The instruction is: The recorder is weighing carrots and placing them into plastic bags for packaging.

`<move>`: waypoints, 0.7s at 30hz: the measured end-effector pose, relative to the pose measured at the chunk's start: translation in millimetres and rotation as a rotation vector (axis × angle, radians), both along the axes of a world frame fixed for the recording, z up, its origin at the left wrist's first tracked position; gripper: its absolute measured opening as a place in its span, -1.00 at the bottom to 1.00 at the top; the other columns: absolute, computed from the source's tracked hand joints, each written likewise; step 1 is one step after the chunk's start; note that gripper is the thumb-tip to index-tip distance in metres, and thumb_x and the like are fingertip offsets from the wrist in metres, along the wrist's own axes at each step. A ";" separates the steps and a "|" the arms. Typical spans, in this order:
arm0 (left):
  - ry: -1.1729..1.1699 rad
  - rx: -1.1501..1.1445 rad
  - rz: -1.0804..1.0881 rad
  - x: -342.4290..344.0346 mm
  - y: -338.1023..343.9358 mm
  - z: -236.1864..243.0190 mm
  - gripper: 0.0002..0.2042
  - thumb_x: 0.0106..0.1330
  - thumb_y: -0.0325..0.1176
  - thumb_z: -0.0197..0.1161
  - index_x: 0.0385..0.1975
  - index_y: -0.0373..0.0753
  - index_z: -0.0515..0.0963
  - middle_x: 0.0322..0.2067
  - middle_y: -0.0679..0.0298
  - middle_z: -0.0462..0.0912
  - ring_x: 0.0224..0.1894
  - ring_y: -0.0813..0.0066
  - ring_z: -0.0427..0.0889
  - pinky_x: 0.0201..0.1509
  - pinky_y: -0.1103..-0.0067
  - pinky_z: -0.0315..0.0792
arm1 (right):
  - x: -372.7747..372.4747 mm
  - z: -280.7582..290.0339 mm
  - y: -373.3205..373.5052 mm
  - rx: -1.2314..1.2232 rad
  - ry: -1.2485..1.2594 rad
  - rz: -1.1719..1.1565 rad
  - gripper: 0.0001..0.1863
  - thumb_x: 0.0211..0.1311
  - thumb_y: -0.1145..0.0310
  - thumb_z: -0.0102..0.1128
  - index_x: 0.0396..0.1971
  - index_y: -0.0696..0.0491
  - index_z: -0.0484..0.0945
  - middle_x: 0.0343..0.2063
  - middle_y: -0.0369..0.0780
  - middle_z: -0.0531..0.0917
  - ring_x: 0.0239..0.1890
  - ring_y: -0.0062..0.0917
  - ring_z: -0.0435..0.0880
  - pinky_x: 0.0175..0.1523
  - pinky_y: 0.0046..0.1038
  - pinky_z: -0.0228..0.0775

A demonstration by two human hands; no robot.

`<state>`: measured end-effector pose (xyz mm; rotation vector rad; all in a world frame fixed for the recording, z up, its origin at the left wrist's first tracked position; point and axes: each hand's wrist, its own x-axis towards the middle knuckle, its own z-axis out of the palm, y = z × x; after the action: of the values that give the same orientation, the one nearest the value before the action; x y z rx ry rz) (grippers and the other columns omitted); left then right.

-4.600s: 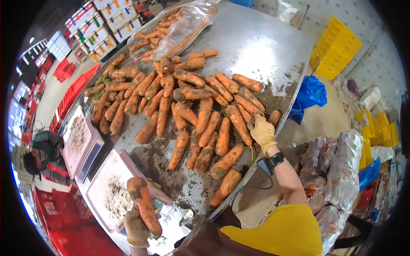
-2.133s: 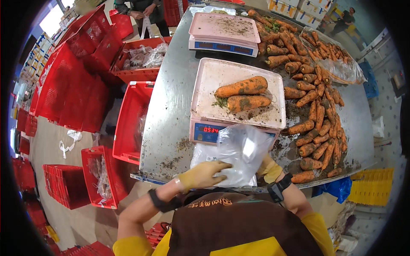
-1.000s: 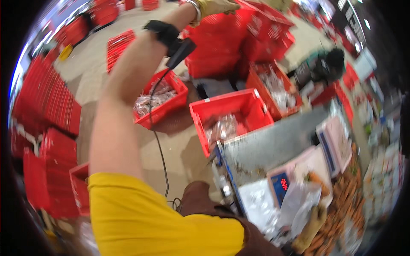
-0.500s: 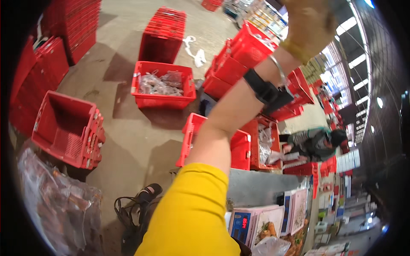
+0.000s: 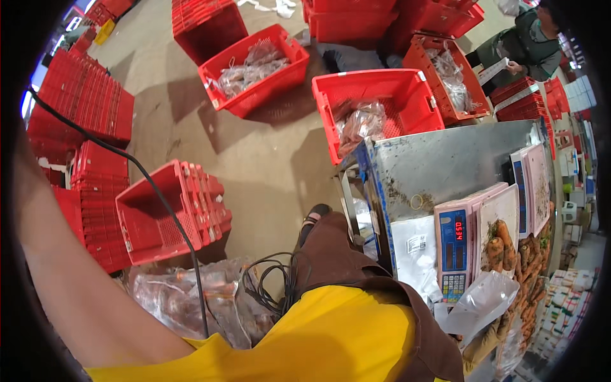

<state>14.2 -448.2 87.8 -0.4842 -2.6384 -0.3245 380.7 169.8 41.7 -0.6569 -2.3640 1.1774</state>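
My bare left forearm [image 5: 70, 267] rises along the left edge, its hand outside the picture. At the lower right, a tan-yellow shape that looks like my gloved right hand [image 5: 482, 347] lies below a clear plastic bag [image 5: 487, 302]; its fingers cannot be made out. The bag overlaps the near end of a scale [image 5: 449, 242] with a lit red display. A few carrots [image 5: 501, 245] lie on its pan. More carrots [image 5: 529, 270] are heaped beside it, and white plastic bags [image 5: 412, 251] lie on the metal table [image 5: 445, 162].
A red crate [image 5: 382, 79] with bagged goods stands beyond the table; another [image 5: 254, 70] sits farther left. Stacked red crates [image 5: 172, 210] and filled clear bags [image 5: 191, 296] are at left. A black cable [image 5: 149, 178] hangs across the view. A co-worker [image 5: 531, 51] holds paper at the upper right.
My left arm has swung from the upper right to the left edge, taking its hand out of the picture. The view has turned, showing more of the table, scales and carrots.
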 end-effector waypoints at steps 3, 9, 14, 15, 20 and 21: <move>0.022 -0.024 -0.001 2.9 3.8 -3.4 -0.77 0.32 -0.22 0.19 -0.17 -0.19 0.66 -0.19 0.22 0.70 -0.11 0.38 0.65 0.00 0.47 0.52 | -10.0 -2.4 -1.9 -0.012 0.006 0.015 -0.69 0.39 0.38 0.03 0.00 0.24 0.51 -0.07 -0.18 0.59 -0.05 -0.45 0.54 0.07 -0.42 0.40; 0.083 -0.054 -0.022 -5.6 21.0 2.0 -0.77 0.30 -0.21 0.19 -0.19 -0.18 0.66 -0.20 0.22 0.70 -0.12 0.35 0.65 -0.02 0.46 0.53 | -27.6 -9.0 -13.7 -0.043 0.024 0.071 -0.70 0.40 0.38 0.02 0.00 0.24 0.51 -0.06 -0.18 0.59 -0.05 -0.45 0.54 0.08 -0.43 0.40; 0.158 -0.097 -0.076 -38.1 45.6 17.7 -0.77 0.29 -0.21 0.19 -0.21 -0.17 0.66 -0.21 0.21 0.69 -0.12 0.33 0.66 -0.03 0.44 0.53 | -38.5 -17.0 -26.8 -0.082 0.036 0.098 -0.70 0.40 0.37 0.01 0.00 0.23 0.51 -0.05 -0.19 0.59 -0.04 -0.45 0.54 0.08 -0.43 0.40; 0.175 -0.110 -0.085 -44.1 49.2 24.8 -0.77 0.29 -0.21 0.19 -0.21 -0.16 0.66 -0.22 0.21 0.69 -0.13 0.32 0.66 -0.03 0.44 0.53 | -40.9 -17.1 -30.3 -0.092 0.041 0.111 -0.70 0.40 0.37 0.01 0.00 0.23 0.51 -0.05 -0.19 0.59 -0.04 -0.45 0.54 0.08 -0.44 0.40; 0.291 -0.145 -0.140 -87.0 85.4 53.5 -0.77 0.27 -0.20 0.19 -0.23 -0.16 0.66 -0.23 0.21 0.69 -0.13 0.30 0.66 -0.04 0.43 0.53 | -50.1 -21.4 -41.0 -0.103 0.068 0.148 -0.70 0.40 0.37 0.00 0.00 0.23 0.51 -0.05 -0.19 0.59 -0.03 -0.45 0.54 0.09 -0.44 0.40; 0.322 -0.155 -0.146 -90.8 87.6 62.4 -0.77 0.27 -0.20 0.19 -0.23 -0.15 0.66 -0.23 0.21 0.69 -0.13 0.30 0.66 -0.05 0.42 0.54 | -49.6 -20.5 -40.8 -0.105 0.077 0.159 -0.70 0.40 0.37 0.00 0.00 0.23 0.51 -0.04 -0.19 0.59 -0.03 -0.45 0.54 0.09 -0.44 0.40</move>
<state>-76.6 -360.6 150.2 -0.7171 -2.3288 -0.0768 331.1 129.0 21.2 -0.4539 -2.3378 1.3768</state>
